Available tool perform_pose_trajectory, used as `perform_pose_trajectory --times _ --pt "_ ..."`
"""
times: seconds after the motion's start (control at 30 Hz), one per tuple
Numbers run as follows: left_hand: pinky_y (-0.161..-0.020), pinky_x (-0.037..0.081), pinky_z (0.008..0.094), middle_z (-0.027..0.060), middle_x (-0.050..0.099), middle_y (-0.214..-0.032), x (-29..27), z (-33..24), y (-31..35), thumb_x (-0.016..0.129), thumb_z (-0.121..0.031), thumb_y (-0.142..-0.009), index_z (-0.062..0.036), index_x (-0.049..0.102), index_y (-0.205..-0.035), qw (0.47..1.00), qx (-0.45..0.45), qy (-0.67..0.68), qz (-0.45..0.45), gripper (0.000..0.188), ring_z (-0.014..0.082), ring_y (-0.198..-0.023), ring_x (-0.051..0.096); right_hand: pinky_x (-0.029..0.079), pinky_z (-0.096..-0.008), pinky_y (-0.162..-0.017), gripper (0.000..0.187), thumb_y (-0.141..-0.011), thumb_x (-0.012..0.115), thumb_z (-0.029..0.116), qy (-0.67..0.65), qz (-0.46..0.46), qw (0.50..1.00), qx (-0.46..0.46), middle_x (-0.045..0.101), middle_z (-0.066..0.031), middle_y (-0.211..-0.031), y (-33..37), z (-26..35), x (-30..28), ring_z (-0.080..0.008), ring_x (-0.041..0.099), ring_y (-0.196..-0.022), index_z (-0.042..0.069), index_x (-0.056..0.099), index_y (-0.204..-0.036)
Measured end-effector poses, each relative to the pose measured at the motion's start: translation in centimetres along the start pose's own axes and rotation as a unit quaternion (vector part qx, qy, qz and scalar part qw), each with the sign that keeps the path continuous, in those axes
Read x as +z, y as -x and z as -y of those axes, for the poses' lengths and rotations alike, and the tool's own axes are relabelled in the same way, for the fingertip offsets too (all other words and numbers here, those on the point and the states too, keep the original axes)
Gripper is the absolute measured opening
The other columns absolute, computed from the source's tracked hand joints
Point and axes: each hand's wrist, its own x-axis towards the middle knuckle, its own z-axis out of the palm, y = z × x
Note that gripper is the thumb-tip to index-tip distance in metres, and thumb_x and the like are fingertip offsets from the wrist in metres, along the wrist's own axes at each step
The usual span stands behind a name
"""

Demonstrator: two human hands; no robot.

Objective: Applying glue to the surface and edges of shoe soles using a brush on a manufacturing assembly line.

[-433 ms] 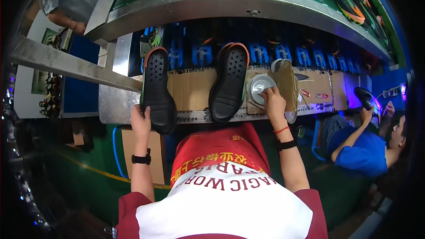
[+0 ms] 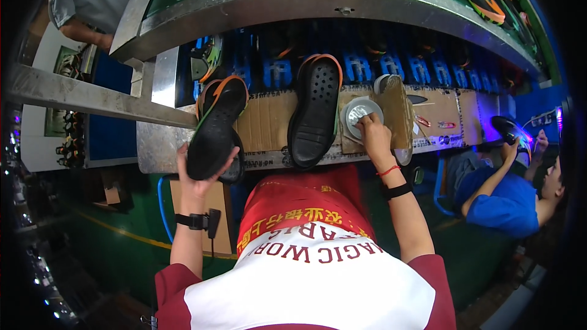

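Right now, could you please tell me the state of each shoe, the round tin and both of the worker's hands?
Left hand: closed around the heel end of the left black shoe.
Left black shoe: lifted and tilted, sole up.
Right black shoe: lying flat on the cardboard-covered bench, not held.
Round tin: open, on the bench.
Right hand: fingertips at the tin; any tool in them is hidden.

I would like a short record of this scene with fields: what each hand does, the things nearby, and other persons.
left hand: left hand holds a black clog with orange edge, lifted and tilted
right hand: right hand rests at a round metal tin
on bench: second black clog lies sole-up on cardboard sheet
beside tin: brown insole-like piece
others: person in blue shirt at right; another person's arm top left
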Motion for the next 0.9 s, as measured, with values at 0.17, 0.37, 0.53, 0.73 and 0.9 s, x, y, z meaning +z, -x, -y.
perform_pose_trajectory --times 0.17,0.37,0.53,0.73,0.9 --pt "-0.092 0.052 0.0544 0.0324 0.037 -0.142 0.4 3.4 -1.1 0.051 -0.058 -0.09 0.0014 0.031 -0.146 0.997 -0.01 0.023 0.071 0.084 0.0487 -0.122 0.048 0.052 -0.044 -0.06 0.016 -0.087 0.065 0.022 -0.005 -0.007 1.0 -0.01 0.062 -0.0125 -0.095 0.0 0.5 -1.4 -0.0347 0.066 -0.068 0.006 0.065 -0.086" --pt "-0.104 0.045 0.044 0.0212 0.048 -0.139 1.8 5.5 0.2 0.054 -0.053 -0.09 -0.0012 0.036 -0.144 0.975 0.067 -0.206 0.049 0.077 0.0317 -0.123 0.053 0.051 -0.0425 -0.063 0.012 -0.084 0.068 0.019 -0.017 -0.015 1.0 0.017 0.064 -0.009 -0.089 0.4 1.2 -3.1 -0.0334 0.066 -0.073 0.007 0.068 -0.083" --pt "-0.103 0.043 0.0375 0.0102 0.054 -0.13 4.8 7.0 -0.4 0.081 -0.016 -0.075 -0.0022 0.036 -0.141 0.839 0.115 -0.512 0.145 0.081 0.0232 -0.119 0.054 0.052 -0.0398 -0.065 0.01 -0.083 0.07 0.013 -0.126 -0.089 0.988 -0.015 0.067 -0.0114 -0.091 -0.1 2.1 -7.4 -0.0322 0.067 -0.074 0.005 0.07 -0.087" --pt "-0.101 0.042 0.04 0.0107 0.059 -0.119 10.7 7.6 -1.4 0.091 -0.034 -0.061 -0.001 0.056 -0.121 0.649 0.219 -0.706 0.181 0.076 0.027 -0.111 0.057 0.053 -0.0318 -0.067 0.011 -0.078 0.072 0.001 -0.307 -0.068 0.937 -0.151 0.068 -0.0117 -0.095 0.7 7.1 -13.8 -0.0267 0.068 -0.077 0.0 0.07 -0.089" --pt "-0.103 0.038 0.0431 0.0116 0.063 -0.111 13.0 8.0 -1.5 0.09 -0.045 -0.058 -0.0035 0.065 -0.107 0.534 0.287 -0.768 0.207 0.069 0.0304 -0.105 0.06 0.054 -0.0317 -0.063 0.014 -0.078 0.074 0.003 -0.304 -0.066 0.924 -0.223 0.067 -0.0114 -0.097 0.1 9.4 -15.4 -0.0257 0.068 -0.073 0.001 0.068 -0.091"
